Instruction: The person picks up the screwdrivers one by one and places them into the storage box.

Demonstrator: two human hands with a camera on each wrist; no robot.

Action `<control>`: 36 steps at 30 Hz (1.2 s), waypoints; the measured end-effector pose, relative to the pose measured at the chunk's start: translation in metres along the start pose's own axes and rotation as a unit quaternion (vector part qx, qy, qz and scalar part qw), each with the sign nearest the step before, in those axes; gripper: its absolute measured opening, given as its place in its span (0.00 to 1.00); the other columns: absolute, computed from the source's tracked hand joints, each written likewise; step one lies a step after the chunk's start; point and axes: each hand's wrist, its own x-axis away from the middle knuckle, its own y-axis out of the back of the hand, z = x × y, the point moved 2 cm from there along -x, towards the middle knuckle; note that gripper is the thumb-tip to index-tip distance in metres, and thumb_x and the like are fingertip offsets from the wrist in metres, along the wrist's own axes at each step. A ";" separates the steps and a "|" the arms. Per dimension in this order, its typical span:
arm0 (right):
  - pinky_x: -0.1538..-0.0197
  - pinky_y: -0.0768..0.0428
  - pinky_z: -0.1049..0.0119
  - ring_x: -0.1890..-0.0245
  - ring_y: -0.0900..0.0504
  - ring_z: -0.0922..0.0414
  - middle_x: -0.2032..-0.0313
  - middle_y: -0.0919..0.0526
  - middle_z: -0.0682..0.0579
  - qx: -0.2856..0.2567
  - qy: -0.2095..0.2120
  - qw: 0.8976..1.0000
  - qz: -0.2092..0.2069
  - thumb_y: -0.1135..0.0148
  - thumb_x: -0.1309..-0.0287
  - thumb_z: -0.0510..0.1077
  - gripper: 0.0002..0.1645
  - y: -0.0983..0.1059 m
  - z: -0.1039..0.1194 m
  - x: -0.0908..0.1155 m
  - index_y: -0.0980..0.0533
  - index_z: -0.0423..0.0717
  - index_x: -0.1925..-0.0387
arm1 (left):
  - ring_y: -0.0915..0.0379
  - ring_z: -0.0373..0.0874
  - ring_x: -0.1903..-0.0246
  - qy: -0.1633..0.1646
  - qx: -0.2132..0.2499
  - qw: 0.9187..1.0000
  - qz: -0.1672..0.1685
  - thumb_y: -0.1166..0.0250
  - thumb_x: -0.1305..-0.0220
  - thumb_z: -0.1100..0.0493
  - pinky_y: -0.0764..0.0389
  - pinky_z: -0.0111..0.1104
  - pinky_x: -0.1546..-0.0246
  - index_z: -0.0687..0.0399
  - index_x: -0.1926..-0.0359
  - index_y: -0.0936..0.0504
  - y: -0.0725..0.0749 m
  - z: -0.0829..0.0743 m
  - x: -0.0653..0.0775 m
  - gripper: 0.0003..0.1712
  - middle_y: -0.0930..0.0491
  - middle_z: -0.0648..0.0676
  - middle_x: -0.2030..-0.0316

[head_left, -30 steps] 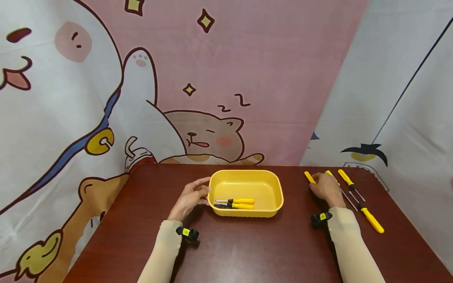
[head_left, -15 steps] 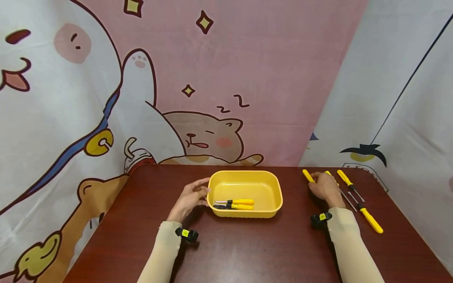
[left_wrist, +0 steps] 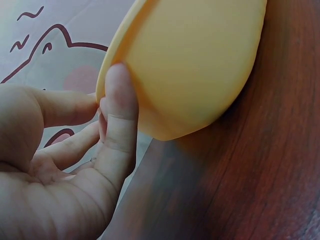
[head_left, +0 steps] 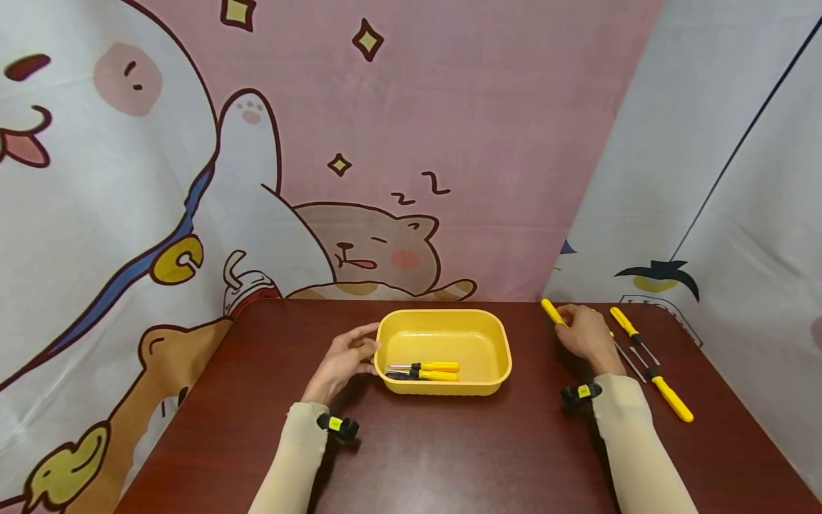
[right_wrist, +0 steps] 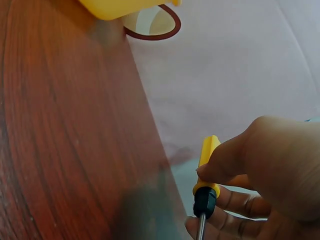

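Note:
My left hand (head_left: 343, 364) holds the left end of a yellow plastic tray (head_left: 443, 389), with thumb and fingers at its rim (left_wrist: 120, 45). Two yellow-handled screwdrivers (head_left: 439, 375) lie inside the tray, their metal shafts pointing left. On the right, my right hand (head_left: 587, 335) pinches another screwdriver (right_wrist: 205, 155) by its yellow handle, just above a black collar. The handle's end sticks out up and left of the fingers in the head view. In the right wrist view its metal shaft runs down out of frame.
To the right of my right hand lie a smaller screwdriver (head_left: 624, 323) and a larger screwdriver (head_left: 672, 400). Another screwdriver's shaft (head_left: 631, 361) shows beside the hand, its handle mostly hidden. A cartoon-print cloth (head_left: 501, 143) hangs behind the dark red wooden table (head_left: 424, 457).
The screwdriver in my right hand has shifted slightly up and left, and more of its handle shows. My left hand stays on the tray; the head view drifts slightly.

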 end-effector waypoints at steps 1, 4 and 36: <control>0.44 0.21 0.35 0.53 0.24 0.38 0.45 0.23 0.29 -0.001 0.004 1.000 -0.002 0.39 0.34 0.43 0.30 0.000 0.001 0.001 0.28 0.31 0.35 | 0.20 0.47 0.70 0.001 0.000 1.000 0.000 0.37 0.30 0.68 0.12 0.35 0.70 0.54 0.30 0.26 0.000 0.000 0.000 0.29 0.20 0.67 0.53; 0.45 0.20 0.36 0.54 0.23 0.38 0.46 0.22 0.30 -0.001 0.016 1.000 -0.013 0.39 0.34 0.43 0.28 0.001 0.005 0.002 0.27 0.32 0.36 | 0.21 0.46 0.71 0.002 -0.002 1.000 0.002 0.37 0.30 0.68 0.12 0.35 0.70 0.54 0.30 0.26 0.001 0.001 0.000 0.29 0.20 0.67 0.53; 0.56 0.13 0.49 0.59 0.19 0.44 0.53 0.17 0.35 -0.008 0.087 0.994 -0.066 0.36 0.35 0.40 0.23 0.009 0.054 0.019 0.23 0.36 0.40 | 0.20 0.48 0.69 0.000 -0.005 1.000 0.008 0.37 0.31 0.68 0.13 0.35 0.70 0.54 0.30 0.26 0.002 0.002 -0.003 0.29 0.20 0.71 0.51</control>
